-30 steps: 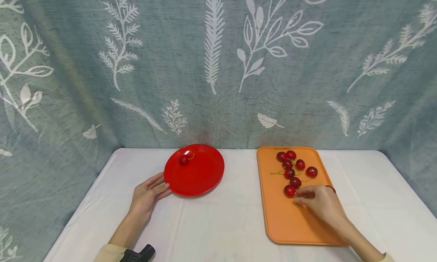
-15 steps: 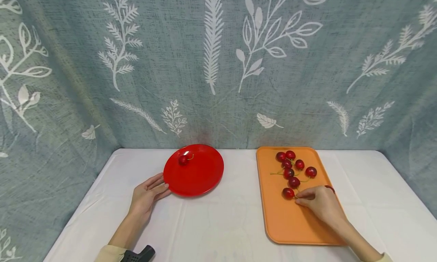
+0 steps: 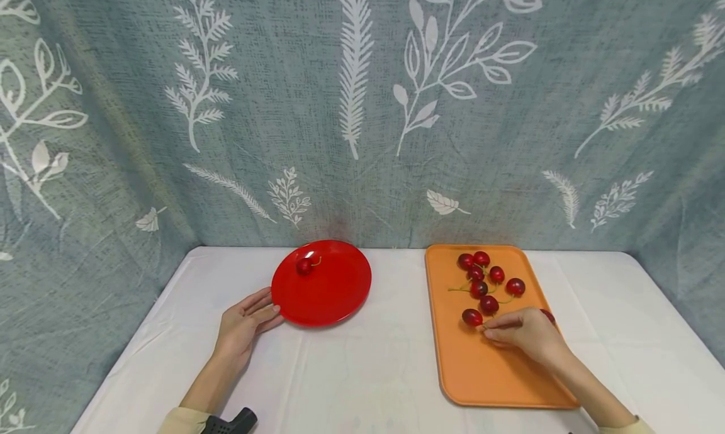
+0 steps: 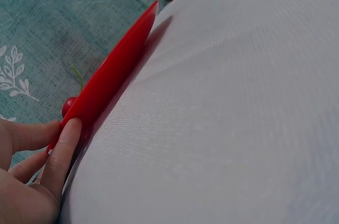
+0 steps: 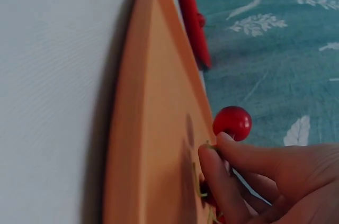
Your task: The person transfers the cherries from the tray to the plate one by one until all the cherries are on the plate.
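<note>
My right hand (image 3: 529, 336) pinches the short stem of a dark red cherry (image 3: 472, 317) between thumb and fingertips. In the right wrist view this cherry (image 5: 233, 123) is held above the orange tray (image 5: 159, 102), its shadow on the tray below. Several more cherries (image 3: 478, 289) with green stems lie on the tray (image 3: 481, 377), just beyond the hand; another cherry (image 3: 547, 316) is partly hidden behind it. My left hand (image 3: 240, 327) holds the left rim of a red plate (image 3: 334, 295). One stemmed cherry (image 3: 304, 266) lies on the plate.
A white cloth (image 3: 391, 358) covers the table, with a stretch of it between plate and tray. Behind the table hangs a blue-green curtain (image 3: 317, 107) with white leaf patterns. A black device (image 3: 231, 422) is strapped at the left wrist.
The right hand has drawn the pinched cherry slightly left, away from the other cherries. The left hand and the plate stay in place.
</note>
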`<state>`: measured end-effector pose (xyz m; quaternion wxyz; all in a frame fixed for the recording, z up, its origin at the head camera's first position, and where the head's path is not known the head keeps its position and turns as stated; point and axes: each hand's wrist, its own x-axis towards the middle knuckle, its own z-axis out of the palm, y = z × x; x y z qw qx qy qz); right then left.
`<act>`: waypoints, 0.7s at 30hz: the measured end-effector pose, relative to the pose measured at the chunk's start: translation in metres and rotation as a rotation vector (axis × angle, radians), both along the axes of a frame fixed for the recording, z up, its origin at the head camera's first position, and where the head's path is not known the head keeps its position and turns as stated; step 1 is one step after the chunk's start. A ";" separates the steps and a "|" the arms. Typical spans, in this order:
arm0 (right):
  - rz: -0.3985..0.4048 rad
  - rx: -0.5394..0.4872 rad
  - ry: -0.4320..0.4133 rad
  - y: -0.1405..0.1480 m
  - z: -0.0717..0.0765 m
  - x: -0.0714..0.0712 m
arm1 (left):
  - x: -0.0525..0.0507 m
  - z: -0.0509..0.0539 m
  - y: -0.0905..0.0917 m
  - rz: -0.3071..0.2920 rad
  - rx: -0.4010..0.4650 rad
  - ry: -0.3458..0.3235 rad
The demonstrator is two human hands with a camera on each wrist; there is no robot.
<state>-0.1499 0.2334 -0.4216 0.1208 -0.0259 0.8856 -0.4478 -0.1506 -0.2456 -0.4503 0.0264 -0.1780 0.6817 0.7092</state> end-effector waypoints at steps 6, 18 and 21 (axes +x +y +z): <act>0.027 -0.252 -0.154 -0.001 0.002 -0.006 | 0.001 0.000 0.000 0.001 -0.006 0.000; 0.031 -0.388 -0.215 -0.010 0.013 -0.016 | 0.001 -0.001 0.001 0.007 -0.009 0.000; 0.047 -0.376 -0.198 -0.015 0.016 -0.020 | 0.001 -0.001 0.001 0.004 -0.004 0.007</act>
